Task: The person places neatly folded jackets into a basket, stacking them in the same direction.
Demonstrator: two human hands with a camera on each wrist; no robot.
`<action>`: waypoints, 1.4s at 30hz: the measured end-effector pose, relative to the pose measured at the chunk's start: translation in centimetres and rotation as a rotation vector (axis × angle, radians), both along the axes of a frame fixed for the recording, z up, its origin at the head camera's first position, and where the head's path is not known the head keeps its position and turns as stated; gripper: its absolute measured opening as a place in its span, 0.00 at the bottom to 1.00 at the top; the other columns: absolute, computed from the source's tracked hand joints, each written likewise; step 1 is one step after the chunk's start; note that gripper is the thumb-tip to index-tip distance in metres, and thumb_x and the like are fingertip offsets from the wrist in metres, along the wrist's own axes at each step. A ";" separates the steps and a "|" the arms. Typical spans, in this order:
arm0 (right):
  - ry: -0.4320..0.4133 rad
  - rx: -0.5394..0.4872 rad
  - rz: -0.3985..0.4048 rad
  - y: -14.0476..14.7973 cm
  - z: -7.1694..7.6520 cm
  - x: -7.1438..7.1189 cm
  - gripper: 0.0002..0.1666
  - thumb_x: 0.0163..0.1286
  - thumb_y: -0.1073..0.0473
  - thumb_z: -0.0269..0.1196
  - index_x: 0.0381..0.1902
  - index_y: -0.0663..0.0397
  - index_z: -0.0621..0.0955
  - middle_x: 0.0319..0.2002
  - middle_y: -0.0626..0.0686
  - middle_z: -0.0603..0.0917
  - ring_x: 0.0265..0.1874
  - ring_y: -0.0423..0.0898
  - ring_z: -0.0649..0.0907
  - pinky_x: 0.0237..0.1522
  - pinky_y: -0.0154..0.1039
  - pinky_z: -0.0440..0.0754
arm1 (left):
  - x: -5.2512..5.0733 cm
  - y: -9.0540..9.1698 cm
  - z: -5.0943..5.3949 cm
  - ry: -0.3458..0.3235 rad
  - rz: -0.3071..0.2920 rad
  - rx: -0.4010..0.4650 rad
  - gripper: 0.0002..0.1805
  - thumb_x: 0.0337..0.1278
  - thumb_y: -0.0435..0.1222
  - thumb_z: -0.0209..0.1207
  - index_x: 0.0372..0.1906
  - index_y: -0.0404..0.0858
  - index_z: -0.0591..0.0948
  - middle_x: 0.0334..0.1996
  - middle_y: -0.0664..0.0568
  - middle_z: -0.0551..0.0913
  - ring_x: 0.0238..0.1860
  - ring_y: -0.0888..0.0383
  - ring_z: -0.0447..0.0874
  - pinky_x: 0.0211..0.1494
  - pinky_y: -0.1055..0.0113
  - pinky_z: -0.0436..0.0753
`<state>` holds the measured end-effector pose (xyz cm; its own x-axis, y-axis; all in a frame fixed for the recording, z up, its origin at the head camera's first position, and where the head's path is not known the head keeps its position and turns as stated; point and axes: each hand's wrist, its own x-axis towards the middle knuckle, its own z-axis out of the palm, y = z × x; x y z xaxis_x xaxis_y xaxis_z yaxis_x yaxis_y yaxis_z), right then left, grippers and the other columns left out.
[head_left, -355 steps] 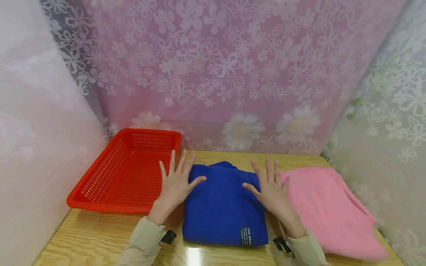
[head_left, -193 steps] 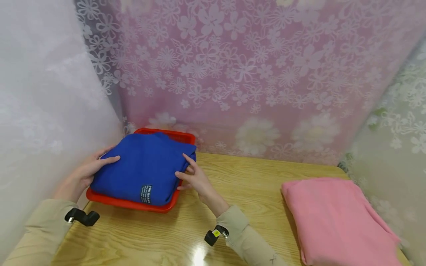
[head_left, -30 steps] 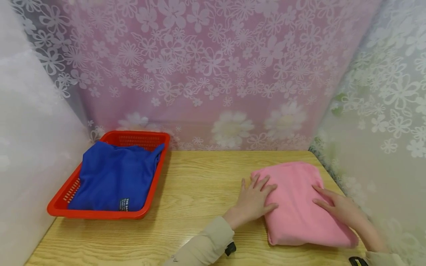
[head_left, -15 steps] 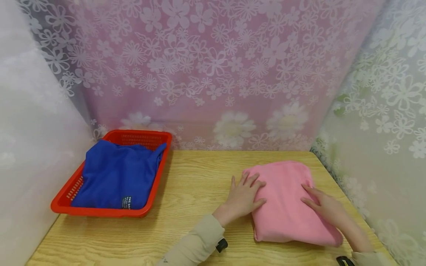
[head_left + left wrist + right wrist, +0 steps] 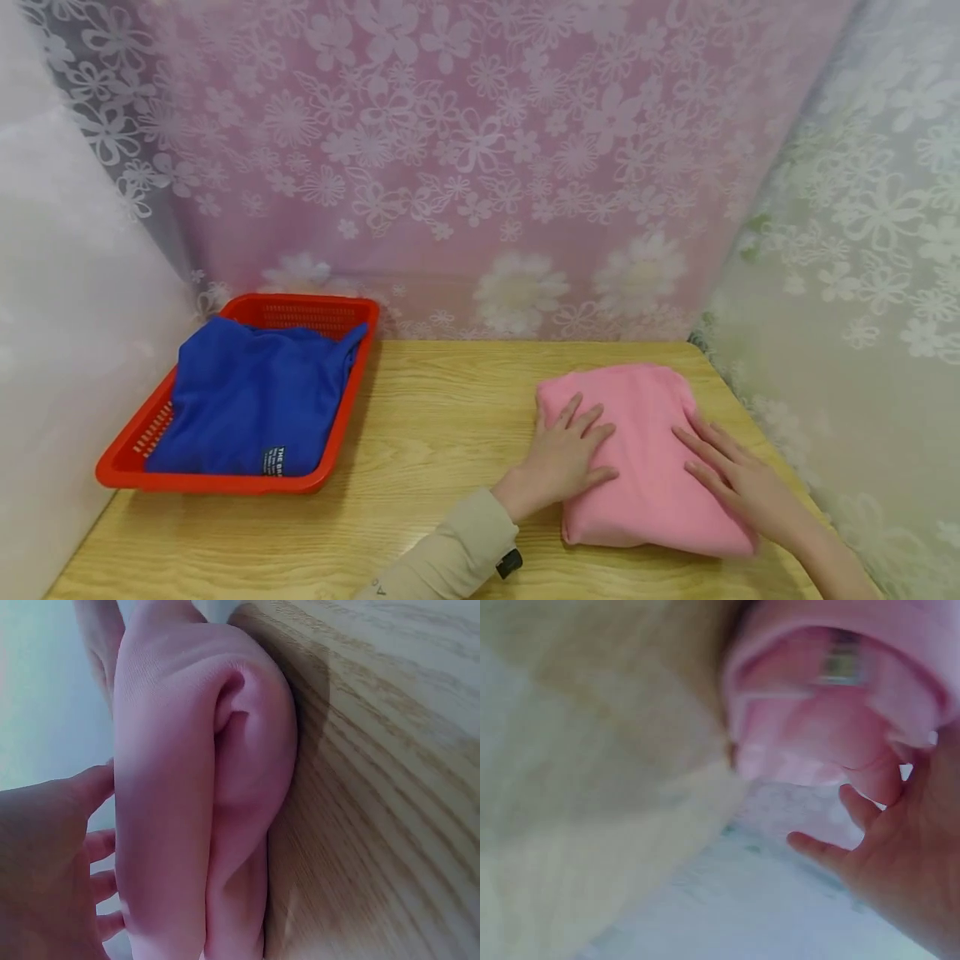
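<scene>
A folded pink garment [image 5: 648, 475] lies on the right part of the wooden table. My left hand [image 5: 561, 460] rests on its left side with fingers spread. On the opposite side my right hand [image 5: 738, 483] touches the edge, its fingers mostly straight. The left wrist view shows the garment's thick rolled fold [image 5: 169, 802], with the left fingertips against its top face. Blurred in the right wrist view, an open end of the garment shows a small label [image 5: 844, 664]. A folded blue garment [image 5: 255, 400] with a dark printed patch sits inside the red basket [image 5: 225, 483].
The red basket stands at the table's left end, close to the pale left-hand curtain [image 5: 75, 292]. A pink flowered curtain [image 5: 450, 167] hangs behind the table [image 5: 435, 433]. Another pale flowered curtain [image 5: 862, 333] runs along the right side.
Earlier the blue garment lay mid-table; both hands carried it into the basket. The pink garment has since slid left, a little in the last second. My right fingers have straightened along its edge.
</scene>
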<state>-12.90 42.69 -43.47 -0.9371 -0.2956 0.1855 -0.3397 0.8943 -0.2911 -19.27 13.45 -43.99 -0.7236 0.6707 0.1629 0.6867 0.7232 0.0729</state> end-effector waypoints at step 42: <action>0.107 -0.018 0.047 -10.0 -1.8 -1.8 0.36 0.75 0.48 0.62 0.77 0.45 0.67 0.76 0.62 0.63 0.78 0.64 0.53 0.61 0.76 0.62 | -0.4 -7.5 -1.5 -0.030 0.112 0.120 0.36 0.72 0.65 0.44 0.78 0.57 0.64 0.80 0.58 0.56 0.81 0.51 0.46 0.75 0.29 0.46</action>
<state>-14.75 32.72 -45.27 -0.8969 -0.3342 0.2897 -0.4109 0.8718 -0.2665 -19.63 5.97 -45.49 -0.7983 0.5628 0.2143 0.5988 0.7799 0.1825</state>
